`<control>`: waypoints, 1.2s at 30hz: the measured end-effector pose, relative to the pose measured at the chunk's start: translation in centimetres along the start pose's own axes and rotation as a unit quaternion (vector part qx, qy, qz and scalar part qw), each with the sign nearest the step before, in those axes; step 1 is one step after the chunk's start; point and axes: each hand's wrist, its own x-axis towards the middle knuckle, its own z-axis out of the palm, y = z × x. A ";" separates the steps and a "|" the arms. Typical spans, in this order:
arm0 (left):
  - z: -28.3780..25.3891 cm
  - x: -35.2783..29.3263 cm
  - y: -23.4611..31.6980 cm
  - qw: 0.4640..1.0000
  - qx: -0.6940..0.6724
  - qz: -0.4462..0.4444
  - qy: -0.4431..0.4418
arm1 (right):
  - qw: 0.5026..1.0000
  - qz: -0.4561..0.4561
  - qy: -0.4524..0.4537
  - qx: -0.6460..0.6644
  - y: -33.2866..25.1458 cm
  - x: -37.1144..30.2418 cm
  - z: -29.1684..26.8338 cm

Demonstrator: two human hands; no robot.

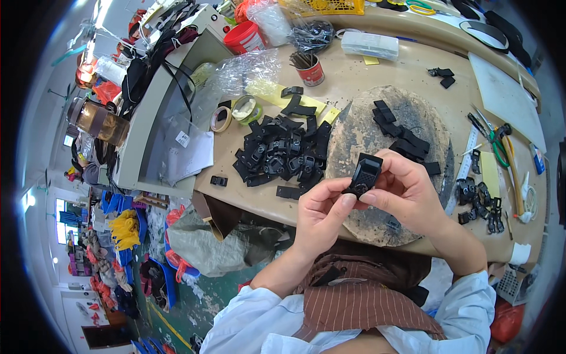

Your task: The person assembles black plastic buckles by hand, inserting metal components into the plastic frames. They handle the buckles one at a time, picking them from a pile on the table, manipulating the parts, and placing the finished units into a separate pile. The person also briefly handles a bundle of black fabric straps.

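A small black plastic buckle [365, 172] is held up over the near part of a round, worn wooden block [394, 229]. My left hand [323, 211] pinches its lower left side between thumb and fingers. On its other side my right hand [411, 192] grips it, the thumb at the bottom and fingers along the edge. Short black strap pieces [410, 141] lie on the block behind my hands. To the left is a heap of black buckles with straps [283, 147]. One loose buckle [219, 180] sits apart from the heap, near the table's edge.
Rolls of tape [246, 110], a red can of thin rods [309, 71] and a clear plastic box [369, 45] stand farther back. At right lie more black buckles [477, 200], a hammer [512, 159] and green-handled scissors [500, 147]. A grey cabinet [162, 118] borders the table's left.
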 end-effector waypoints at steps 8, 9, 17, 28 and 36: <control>0.5 0.1 -0.3 0.998 0.018 0.054 0.005 | 0.998 -0.036 -0.023 -0.054 -0.8 -0.1 -0.1; 0.6 0.1 -0.3 0.998 0.020 0.057 0.005 | 0.998 -0.037 -0.023 -0.053 -0.9 -0.1 -0.1; 0.6 -0.1 0.0 0.997 0.058 0.047 0.024 | 1.000 0.000 0.009 0.003 -0.7 -0.2 0.5; -13.2 6.0 0.7 0.853 0.454 0.024 0.257 | 0.989 -0.050 0.065 -0.120 -3.2 -0.2 -2.0; -13.6 3.0 0.7 0.817 0.500 0.094 0.271 | 0.763 0.049 0.186 -0.617 -2.2 -8.0 -12.8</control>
